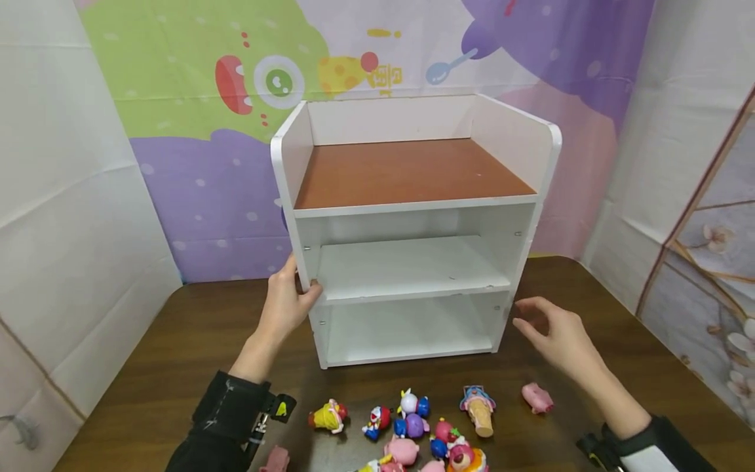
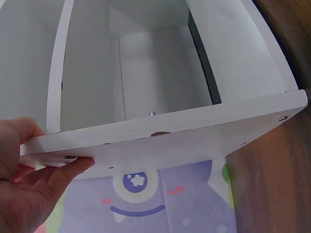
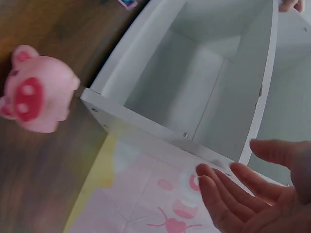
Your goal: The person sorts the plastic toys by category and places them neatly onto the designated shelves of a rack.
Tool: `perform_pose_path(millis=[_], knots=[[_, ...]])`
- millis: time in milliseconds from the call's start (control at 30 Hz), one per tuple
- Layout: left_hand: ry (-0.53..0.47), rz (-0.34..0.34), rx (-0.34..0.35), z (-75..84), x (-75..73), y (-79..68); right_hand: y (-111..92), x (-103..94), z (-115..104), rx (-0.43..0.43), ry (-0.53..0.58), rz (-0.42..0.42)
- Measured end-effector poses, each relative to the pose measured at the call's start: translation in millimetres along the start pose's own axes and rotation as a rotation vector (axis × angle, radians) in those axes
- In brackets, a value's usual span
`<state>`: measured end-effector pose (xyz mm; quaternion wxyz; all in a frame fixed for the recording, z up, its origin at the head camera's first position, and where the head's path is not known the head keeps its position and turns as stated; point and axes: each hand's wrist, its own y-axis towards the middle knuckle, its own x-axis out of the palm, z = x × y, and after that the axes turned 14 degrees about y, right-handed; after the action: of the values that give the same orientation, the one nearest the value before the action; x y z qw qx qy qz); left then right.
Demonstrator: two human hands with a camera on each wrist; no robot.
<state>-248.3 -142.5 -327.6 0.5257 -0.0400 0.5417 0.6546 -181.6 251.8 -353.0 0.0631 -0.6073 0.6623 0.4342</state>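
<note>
A small white shelf unit (image 1: pixel 413 269) with a brown top board stands on the table, its open compartments facing me. My left hand (image 1: pixel 282 305) grips the edge of its left side panel, thumb on the front and fingers behind. In the left wrist view, that hand (image 2: pixel 36 179) pinches the white panel from both faces. Beside the right side panel, my right hand (image 1: pixel 557 334) hovers with thumb and fingers apart. The right wrist view shows the right hand (image 3: pixel 262 194) empty, fingers loosely extended close to the panel edge. Both compartments are bare.
On the brown table (image 1: pixel 135 400), several small toy figures lie in front of the shelf, among them a yellow-clothed figure (image 1: pixel 328 417), an ice-cream-cone figure (image 1: pixel 480 413) and a pink pig (image 1: pixel 537 398) at the right. A cartoon-patterned cloth (image 1: pixel 200 196) hangs behind.
</note>
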Motion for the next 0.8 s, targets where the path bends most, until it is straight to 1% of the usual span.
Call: perform_pose_path(millis=[133,300,433,533,700,800], knots=[[-0.006,-0.009,-0.007,-0.2,-0.5,0.1,-7.2,-1.8,0.8,0.026,-0.048,-0.106],[-0.013,-0.014,-0.008,0.3,0.0,0.0,-16.5,-3.3,3.2,0.066,-0.101,-0.205],[-0.013,-0.012,-0.009,-0.1,0.3,0.2,-25.0,-4.1,6.3,0.133,-0.121,-0.29],[-0.016,-0.013,-0.007,-0.9,1.0,0.7,-31.9,-4.9,9.9,0.171,-0.136,-0.339],[-0.025,-0.008,-0.007,-0.2,0.7,0.1,-39.8,-4.9,19.6,0.176,-0.173,-0.406],[-0.019,-0.008,-0.008,-0.7,1.4,-0.5,-42.9,-2.8,23.5,0.23,-0.201,-0.449]])
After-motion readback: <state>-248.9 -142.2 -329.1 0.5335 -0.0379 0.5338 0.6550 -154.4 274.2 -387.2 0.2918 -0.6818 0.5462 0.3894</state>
